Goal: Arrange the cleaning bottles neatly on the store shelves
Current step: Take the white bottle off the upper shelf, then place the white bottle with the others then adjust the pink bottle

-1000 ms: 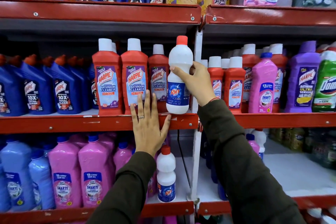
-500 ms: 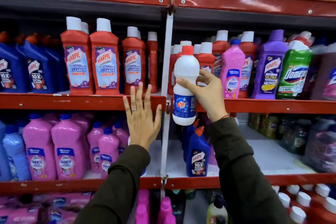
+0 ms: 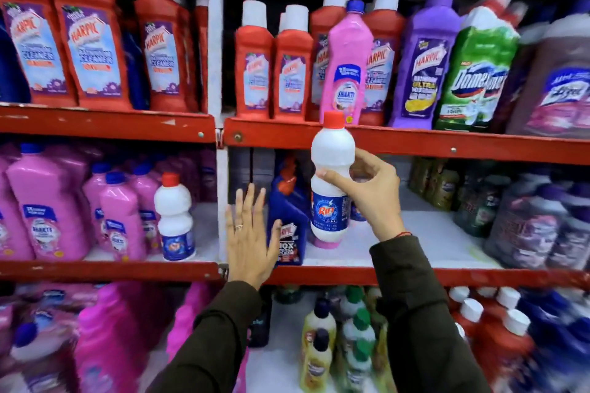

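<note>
My right hand (image 3: 372,193) grips a white Rin bottle (image 3: 332,163) with a red cap and blue label, held upright in front of the middle shelf's right bay. My left hand (image 3: 250,238) is spread flat, fingers apart, against the red shelf edge (image 3: 479,276) beside a blue Harpic bottle (image 3: 287,220). A second white Rin bottle (image 3: 175,217) stands on the left bay next to pink Shakti bottles (image 3: 48,210). One pink Shakti bottle (image 3: 346,64) stands among red Harpic bottles (image 3: 255,64) on the shelf above.
Red Harpic bottles (image 3: 83,41) fill the upper left shelf. A purple Harpic (image 3: 424,57), a green Domex (image 3: 479,67) and a Lizol jug (image 3: 555,80) stand upper right. Dark jars (image 3: 539,223) sit far right on the middle shelf, whose white floor (image 3: 431,242) shows. Yellow and red bottles crowd below.
My right hand has carried the Rin bottle down from the upper shelf level and rightwards into the middle shelf's right bay. My left hand dropped to the lower shelf edge; the view tilted down.
</note>
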{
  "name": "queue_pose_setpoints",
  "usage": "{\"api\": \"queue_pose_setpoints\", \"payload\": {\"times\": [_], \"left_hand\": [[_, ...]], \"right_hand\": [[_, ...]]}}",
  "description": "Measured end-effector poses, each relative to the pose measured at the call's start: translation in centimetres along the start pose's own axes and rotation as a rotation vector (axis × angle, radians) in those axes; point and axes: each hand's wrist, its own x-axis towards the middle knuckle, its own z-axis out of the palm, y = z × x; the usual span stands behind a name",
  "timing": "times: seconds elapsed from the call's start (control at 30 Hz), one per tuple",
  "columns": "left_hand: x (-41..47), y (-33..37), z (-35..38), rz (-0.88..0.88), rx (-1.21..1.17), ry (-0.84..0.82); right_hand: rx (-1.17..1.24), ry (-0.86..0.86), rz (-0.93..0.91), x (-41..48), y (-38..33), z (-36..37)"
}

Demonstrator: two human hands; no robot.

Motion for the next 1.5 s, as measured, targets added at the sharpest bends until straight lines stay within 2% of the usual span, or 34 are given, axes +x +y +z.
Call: {"api": "queue_pose_setpoints", "payload": {"times": [0.3, 0.57, 0.7, 1.2, 1.5], "left_hand": [[-5.6, -1.1, 5.1, -0.198, 0.088, -0.238], [-5.9, -1.6, 6.1, -0.203, 0.129, -0.242], [-5.9, -1.7, 6.3, -0.192, 0.136, -0.223], [-6.1, -2.0, 6.4, -0.170, 0.114, -0.215], [-5.9, -2.3, 5.8, -0.166, 0.041, -0.240]], "right_hand": [[-0.045, -0.027, 0.140, -0.9, 9.5, -5.5], [-0.020, 0.067, 0.229, 2.1, 15.6, -7.1], [-0.016, 0.052, 0.262, 4.1, 17.6, -7.0], [-0.085, -0.071, 0.307, 5.9, 20.2, -5.5], [-0.192, 0.033, 0.256, 4.0, 20.1, -4.5]]}}
